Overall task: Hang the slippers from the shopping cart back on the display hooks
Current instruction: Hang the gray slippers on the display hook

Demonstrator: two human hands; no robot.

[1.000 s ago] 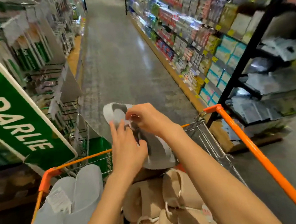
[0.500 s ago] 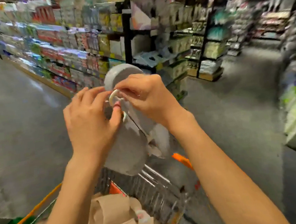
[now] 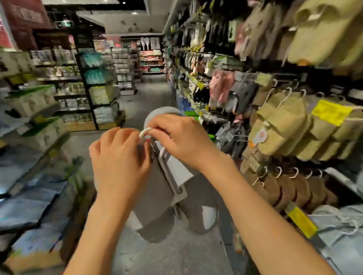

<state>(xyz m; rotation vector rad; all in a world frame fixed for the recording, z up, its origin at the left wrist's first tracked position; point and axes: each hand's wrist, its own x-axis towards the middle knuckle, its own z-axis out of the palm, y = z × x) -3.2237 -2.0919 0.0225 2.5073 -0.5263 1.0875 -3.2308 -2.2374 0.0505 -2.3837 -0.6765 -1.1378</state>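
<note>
Store aisle with a grey floor [image 3: 169, 265], blurry stocked shelves [image 3: 37, 137] on the left, and tan slippers [image 3: 290, 127] plus brown ones hanging on display hooks [image 3: 293, 172] at right. Both arms reach up mid-frame: left hand [image 3: 119, 161] and right hand [image 3: 176, 138] pinch the white hanger loop [image 3: 144, 133] of a grey slipper pair [image 3: 158, 198] dangling below them.

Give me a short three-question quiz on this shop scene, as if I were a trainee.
1. True or false: the grey slippers already hang on a display hook.
2. What does the right hand pinch? A) white hanger loop B) yellow tag C) cart handle
3. On which side of the person do the tan slippers hang?

Key: 1 false, both hands hold them; 2 A; 3 right.
</note>
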